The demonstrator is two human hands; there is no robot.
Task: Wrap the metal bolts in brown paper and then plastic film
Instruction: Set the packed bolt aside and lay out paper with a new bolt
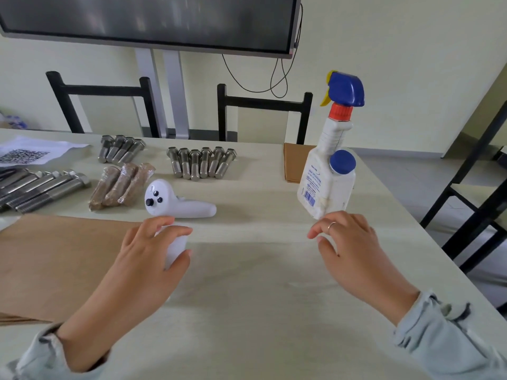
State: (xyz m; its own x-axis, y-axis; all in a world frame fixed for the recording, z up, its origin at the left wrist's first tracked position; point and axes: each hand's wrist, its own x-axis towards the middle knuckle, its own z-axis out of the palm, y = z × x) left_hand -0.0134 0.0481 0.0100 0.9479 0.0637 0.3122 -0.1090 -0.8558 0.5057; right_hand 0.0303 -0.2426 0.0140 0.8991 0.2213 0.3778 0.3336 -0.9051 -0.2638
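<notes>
Several bare metal bolts (201,163) lie in a row at mid table, with a smaller group (120,149) behind and longer bolts (41,190) at the left edge. Three bolts wrapped in brown paper and film (120,185) lie between them. A brown paper sheet (55,264) lies flat at the left, partly under my left arm. My left hand (148,256) grips a white roll of plastic film (175,246). A clear strip of film (247,233) stretches across the table to my right hand (345,242), which pinches its end.
A white handheld controller (175,202) lies just beyond my left hand. A white spray bottle (329,171) stands right behind my right hand, in front of a folded stack of brown paper (295,163). A printed code sheet (27,153) lies at the far left. The table edge runs along the right.
</notes>
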